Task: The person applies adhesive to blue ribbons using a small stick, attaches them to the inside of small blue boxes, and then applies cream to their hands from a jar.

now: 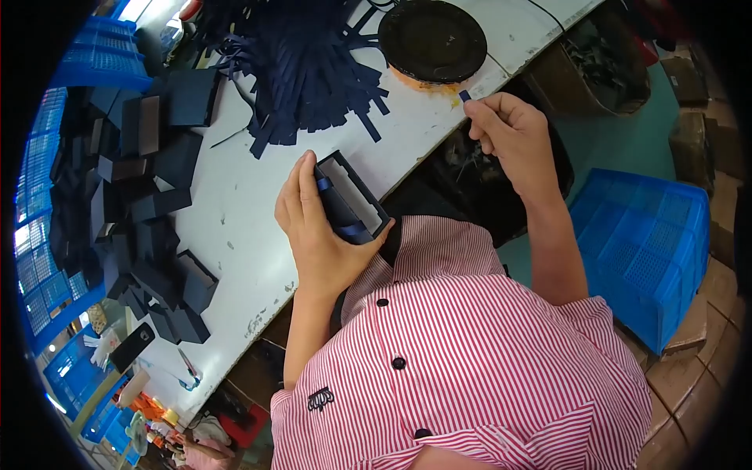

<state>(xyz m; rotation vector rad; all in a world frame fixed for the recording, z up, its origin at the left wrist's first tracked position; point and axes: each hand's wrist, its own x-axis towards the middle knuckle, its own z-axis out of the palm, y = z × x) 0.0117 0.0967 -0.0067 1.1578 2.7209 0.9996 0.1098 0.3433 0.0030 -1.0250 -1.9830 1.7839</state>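
My left hand (317, 243) is wrapped round a small dark box (338, 205) with a pale inside and blue ribbon across it, held at the table's front edge. My right hand (513, 133) is raised to the right of it, thumb and fingers pinched on a short dark blue ribbon piece (464, 96). Just beyond that hand a round black lid (432, 41) sits on an orange-stained container. A heap of dark blue ribbon strips (301, 78) lies on the white table (239, 207) beyond the box.
Many dark boxes (149, 196) are piled at the left, beside blue crates (39, 196). A phone (133, 347) and scissors (188, 368) lie at the lower left. A blue crate (638, 251) and cartons (677, 384) stand at the right. People (205, 453) show in the distance.
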